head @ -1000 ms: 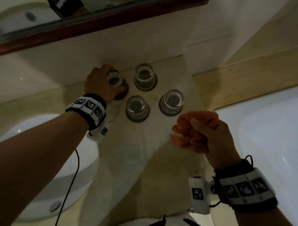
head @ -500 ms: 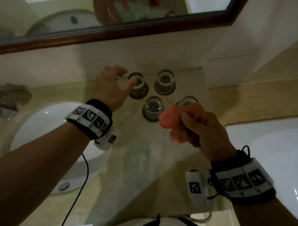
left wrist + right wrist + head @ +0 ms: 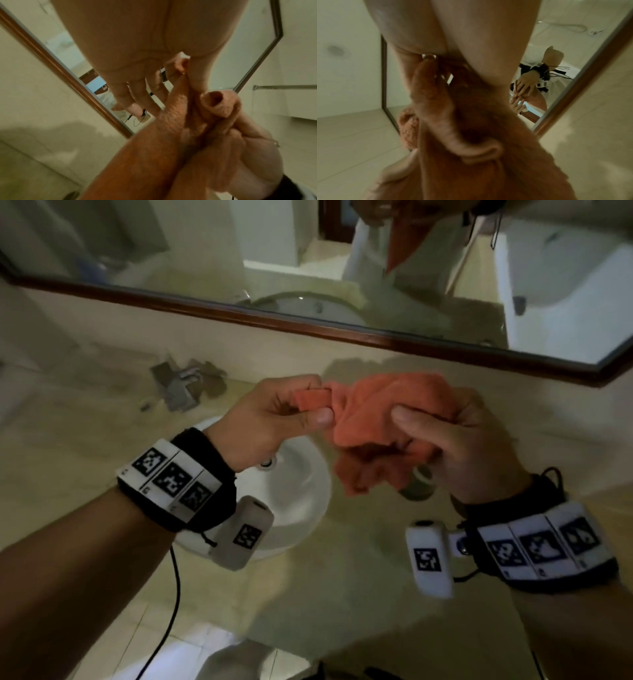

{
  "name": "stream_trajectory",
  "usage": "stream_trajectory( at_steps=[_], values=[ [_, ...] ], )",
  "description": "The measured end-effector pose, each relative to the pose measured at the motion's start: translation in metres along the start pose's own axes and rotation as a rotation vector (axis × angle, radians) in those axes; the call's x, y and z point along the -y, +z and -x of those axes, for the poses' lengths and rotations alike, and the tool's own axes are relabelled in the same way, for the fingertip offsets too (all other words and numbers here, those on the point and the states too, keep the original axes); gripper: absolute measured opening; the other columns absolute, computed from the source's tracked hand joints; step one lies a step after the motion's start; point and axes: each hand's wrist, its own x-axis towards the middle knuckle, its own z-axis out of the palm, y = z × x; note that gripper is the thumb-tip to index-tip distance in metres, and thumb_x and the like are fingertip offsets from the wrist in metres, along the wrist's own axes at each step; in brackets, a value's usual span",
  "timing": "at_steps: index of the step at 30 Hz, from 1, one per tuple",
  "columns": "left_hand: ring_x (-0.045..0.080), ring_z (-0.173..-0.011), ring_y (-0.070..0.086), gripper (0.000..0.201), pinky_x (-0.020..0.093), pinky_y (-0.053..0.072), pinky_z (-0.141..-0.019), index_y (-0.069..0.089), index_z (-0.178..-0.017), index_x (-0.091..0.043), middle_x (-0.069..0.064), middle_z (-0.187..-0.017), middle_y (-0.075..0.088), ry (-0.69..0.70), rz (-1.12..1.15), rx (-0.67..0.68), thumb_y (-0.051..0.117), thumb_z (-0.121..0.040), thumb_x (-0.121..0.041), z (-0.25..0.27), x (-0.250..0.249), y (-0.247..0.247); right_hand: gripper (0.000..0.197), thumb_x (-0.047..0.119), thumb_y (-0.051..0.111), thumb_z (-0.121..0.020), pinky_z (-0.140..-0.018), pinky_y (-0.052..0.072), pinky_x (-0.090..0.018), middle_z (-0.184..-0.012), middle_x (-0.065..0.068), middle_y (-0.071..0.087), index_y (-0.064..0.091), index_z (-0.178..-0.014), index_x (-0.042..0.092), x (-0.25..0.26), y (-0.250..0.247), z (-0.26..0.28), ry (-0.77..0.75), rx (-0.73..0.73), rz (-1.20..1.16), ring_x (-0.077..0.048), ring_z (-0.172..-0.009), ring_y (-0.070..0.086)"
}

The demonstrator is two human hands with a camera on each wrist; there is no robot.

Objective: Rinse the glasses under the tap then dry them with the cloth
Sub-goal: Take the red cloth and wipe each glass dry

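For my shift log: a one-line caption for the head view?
Both hands, left and right, hold an orange cloth above the counter beside the basin.

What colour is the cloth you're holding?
The cloth is orange, a salmon-like shade. It shows best in the head view.

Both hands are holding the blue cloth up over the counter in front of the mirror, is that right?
Not quite: the cloth is orange, not blue. The head view shows the left hand and the right hand both holding the crumpled orange terry cloth over the beige stone counter, before the wood-framed mirror.
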Motion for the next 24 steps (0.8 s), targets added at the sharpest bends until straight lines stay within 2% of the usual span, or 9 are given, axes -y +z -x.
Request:
stream_trajectory(
  at_steps=[1,5,7,9,14,16,19,22,24],
  values=[
    [0.018,-0.069,0.046,0.02,0.025,0.039,-0.068,0.052,-0.077,-0.006,0.012,-0.072,0.048,0.029,0.005,-0.069,0.062,-0.091,-0.017,0.009,-0.003,-0.011,0.039,0.047,0.079,-0.076,-0.09,0.056,-0.051,-0.104,-0.023,0.073,0.079,-0.098,0.015,0.002,0.01,-0.006,-0.009,-0.024,0.029,-0.04,-0.1,0.07],
    [0.022,-0.065,0.054,0.018,0.034,0.049,-0.063,0.05,-0.077,-0.008,0.013,-0.072,0.054,0.066,0.06,-0.377,0.059,-0.093,-0.007,0.047,-0.005,-0.066,0.012,0.027,0.075,-0.078,-0.081,0.057,-0.04,-0.09,-0.003,0.077,0.08,-0.089,0.024,0.006,0.058,-0.027,0.012,-0.119,0.164,-0.023,-0.089,0.072],
    [0.02,-0.063,0.058,0.019,0.032,0.05,-0.062,0.053,-0.077,-0.011,0.012,-0.07,0.058,0.09,0.049,-0.499,0.062,-0.093,-0.006,0.067,-0.006,-0.092,0.019,0.027,0.074,-0.08,-0.086,0.059,-0.047,-0.095,-0.008,0.077,0.078,-0.096,0.017,0.005,0.084,-0.035,0.003,-0.154,0.225,-0.027,-0.094,0.073],
    [0.008,-0.057,0.062,0.015,0.023,0.05,-0.056,0.059,-0.084,-0.012,-0.005,-0.064,0.066,0.101,0.039,-0.577,0.063,-0.094,-0.002,0.087,-0.007,-0.117,0.021,0.025,0.074,-0.088,-0.09,0.058,-0.05,-0.098,-0.013,0.077,0.076,-0.101,0.009,0.004,0.116,-0.041,-0.002,-0.184,0.275,-0.028,-0.098,0.073],
    [0.007,-0.051,0.063,0.011,0.021,0.051,-0.05,0.069,-0.087,-0.017,-0.005,-0.062,0.07,0.05,0.042,-0.663,0.067,-0.093,-0.007,0.129,-0.004,-0.177,0.013,0.025,0.062,-0.098,-0.066,0.055,-0.019,-0.084,0.004,0.073,0.073,-0.092,0.021,-0.007,0.189,-0.064,0.045,-0.405,0.284,-0.003,-0.078,0.071],
    [0.012,-0.058,0.066,0.01,0.026,0.055,-0.056,0.072,-0.087,-0.018,-0.003,-0.069,0.073,0.045,0.047,-0.705,0.068,-0.092,-0.011,0.14,-0.001,-0.201,0.017,0.02,0.06,-0.1,-0.064,0.055,-0.019,-0.081,0.003,0.071,0.073,-0.089,0.023,-0.011,0.214,-0.073,0.05,-0.464,0.3,-0.002,-0.072,0.068],
    [0.011,-0.062,0.069,0.01,0.025,0.054,-0.058,0.072,-0.088,-0.022,-0.004,-0.071,0.075,0.016,0.037,-0.759,0.068,-0.092,-0.014,0.152,0.002,-0.229,0.02,0.02,0.059,-0.1,-0.075,0.059,-0.032,-0.083,0.003,0.073,0.076,-0.091,0.027,-0.017,0.245,-0.083,0.05,-0.504,0.375,-0.009,-0.08,0.068],
    [0.015,-0.064,0.069,0.014,0.027,0.054,-0.061,0.072,-0.091,-0.026,0.002,-0.071,0.074,0.025,0.026,-0.762,0.067,-0.091,-0.013,0.159,0.002,-0.238,0.03,0.019,0.06,-0.099,-0.063,0.053,-0.03,-0.069,0.011,0.066,0.069,-0.073,0.032,-0.019,0.273,-0.093,-0.001,-0.523,0.484,-0.006,-0.064,0.061],
    [0.01,-0.069,0.065,0.016,0.025,0.051,-0.066,0.074,-0.089,-0.027,-0.003,-0.072,0.072,0.069,-0.022,-0.732,0.067,-0.088,-0.012,0.161,0.001,-0.237,0.031,0.025,0.061,-0.097,-0.062,0.046,-0.03,-0.064,0.016,0.059,0.06,-0.067,0.035,-0.02,0.296,-0.1,-0.027,-0.452,0.614,-0.004,-0.06,0.055]
  ],
)
